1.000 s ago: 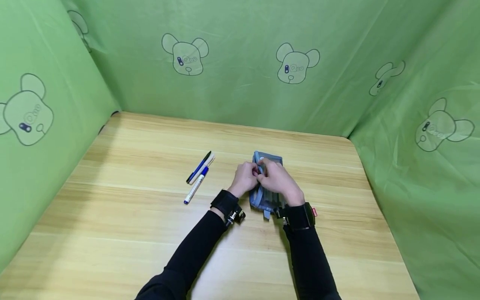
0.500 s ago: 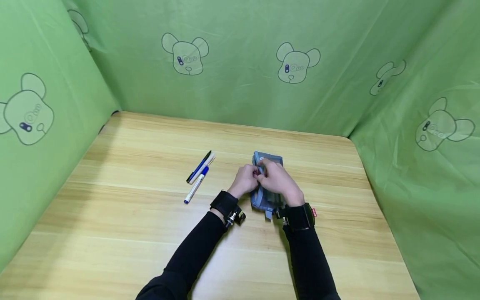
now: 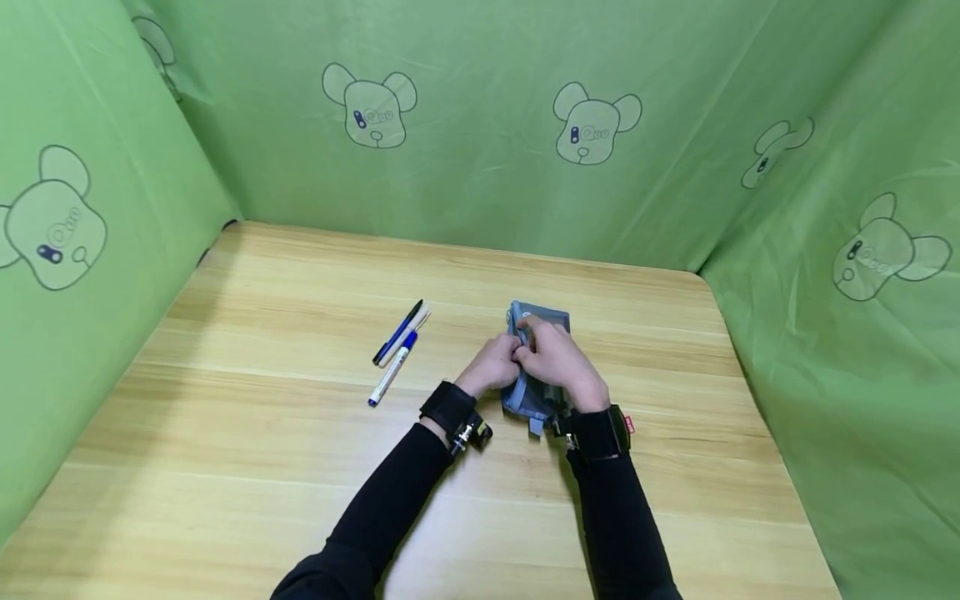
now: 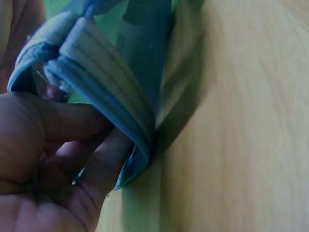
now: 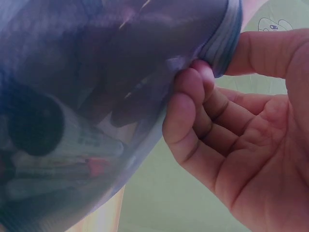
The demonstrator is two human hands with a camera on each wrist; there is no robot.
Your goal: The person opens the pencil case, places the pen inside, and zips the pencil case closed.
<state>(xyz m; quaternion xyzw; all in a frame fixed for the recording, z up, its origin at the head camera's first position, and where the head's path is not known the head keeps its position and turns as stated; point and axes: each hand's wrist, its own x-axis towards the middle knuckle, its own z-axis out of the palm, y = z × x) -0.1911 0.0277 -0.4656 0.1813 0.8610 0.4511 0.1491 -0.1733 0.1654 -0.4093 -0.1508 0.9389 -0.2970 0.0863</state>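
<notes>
While both hands meet over it, the pencil case (image 3: 542,358) lies near the middle of the wooden table (image 3: 255,467), its long side running away from the person. The left hand (image 3: 493,365) curls its fingers (image 4: 99,166) under and around the pale blue padded edge of the case, as the left wrist view shows; the right hand (image 3: 553,360) pinches the same blue trim at the rim between bent fingers (image 5: 190,121) and thumb, so both hands grip the case and neither lies flat. Seen from the right wrist, the case's side is a dark, see-through mesh or film through which pens (image 5: 63,154) inside show dimly. By its look the case is soft and light, likely to fold and sag where it is not supported, with the loose contents shifting its weight; the sheer panel seems the slipperiest and weakest place to hold. The stitched blue border, thicker and firmer, appears the best hold, close to the zip end. Three loose pens (image 3: 397,350) lie together on the table well to the left of the case, untouched, and green printed cloth (image 3: 480,133) walls the table on three sides.
</notes>
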